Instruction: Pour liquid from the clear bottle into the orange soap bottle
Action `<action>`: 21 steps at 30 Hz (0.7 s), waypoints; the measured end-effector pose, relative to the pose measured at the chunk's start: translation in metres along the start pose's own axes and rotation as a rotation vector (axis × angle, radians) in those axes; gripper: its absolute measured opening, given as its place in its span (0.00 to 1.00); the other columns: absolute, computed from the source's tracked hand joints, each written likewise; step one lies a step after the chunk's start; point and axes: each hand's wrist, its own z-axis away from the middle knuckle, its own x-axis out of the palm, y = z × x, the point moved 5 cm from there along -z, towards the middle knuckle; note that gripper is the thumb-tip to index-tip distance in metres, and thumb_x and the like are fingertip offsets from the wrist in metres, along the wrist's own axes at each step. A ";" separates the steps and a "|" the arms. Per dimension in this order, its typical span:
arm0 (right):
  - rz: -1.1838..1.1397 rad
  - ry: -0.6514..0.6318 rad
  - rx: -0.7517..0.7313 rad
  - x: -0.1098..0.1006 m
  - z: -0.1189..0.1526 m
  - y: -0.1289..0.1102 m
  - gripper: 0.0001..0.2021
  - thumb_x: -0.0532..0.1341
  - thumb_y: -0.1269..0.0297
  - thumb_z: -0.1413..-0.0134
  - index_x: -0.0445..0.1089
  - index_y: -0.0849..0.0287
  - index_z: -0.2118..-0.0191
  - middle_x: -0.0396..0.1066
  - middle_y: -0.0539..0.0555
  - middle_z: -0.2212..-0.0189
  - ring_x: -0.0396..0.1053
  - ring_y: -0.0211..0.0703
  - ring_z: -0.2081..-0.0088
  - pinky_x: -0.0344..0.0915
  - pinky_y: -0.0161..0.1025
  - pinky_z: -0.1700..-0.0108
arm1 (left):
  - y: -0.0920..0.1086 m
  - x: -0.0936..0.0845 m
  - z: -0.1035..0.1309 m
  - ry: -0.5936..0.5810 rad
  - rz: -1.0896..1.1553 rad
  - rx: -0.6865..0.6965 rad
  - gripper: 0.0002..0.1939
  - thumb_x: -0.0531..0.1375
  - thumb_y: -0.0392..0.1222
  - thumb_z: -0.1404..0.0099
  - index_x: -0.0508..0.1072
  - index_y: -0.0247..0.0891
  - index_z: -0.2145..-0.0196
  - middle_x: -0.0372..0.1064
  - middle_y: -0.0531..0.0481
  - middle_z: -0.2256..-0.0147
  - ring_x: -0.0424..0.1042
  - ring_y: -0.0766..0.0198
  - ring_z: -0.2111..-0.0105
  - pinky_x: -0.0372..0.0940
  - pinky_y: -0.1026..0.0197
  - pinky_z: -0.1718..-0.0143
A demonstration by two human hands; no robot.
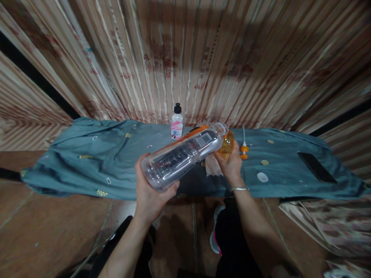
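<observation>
Head view, left fingers (140, 164) curled round tilted clear bottle (182, 159), barcode (206, 138) showing; right fingers (236, 150) gripping amber bottle (227, 144).

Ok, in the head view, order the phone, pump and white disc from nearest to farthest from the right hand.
1. Pump: just right of the right hand.
2. White disc: farther right, nearer the cloth's front edge.
3. Phone: toward the cloth's right end.

Three bottles (181, 158), one orange pump (244, 150), one white disc (262, 177), one black phone (316, 167), one silver bracelet (240, 189)
</observation>
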 end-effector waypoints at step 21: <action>0.004 -0.020 0.021 0.000 0.000 -0.002 0.46 0.71 0.46 0.48 0.58 0.63 0.30 0.74 0.72 0.37 0.75 0.66 0.39 0.73 0.62 0.37 | 0.000 -0.001 0.000 -0.008 0.000 -0.052 0.53 0.80 0.51 0.55 0.61 0.41 0.37 0.73 0.45 0.52 0.81 0.53 0.56 0.78 0.50 0.53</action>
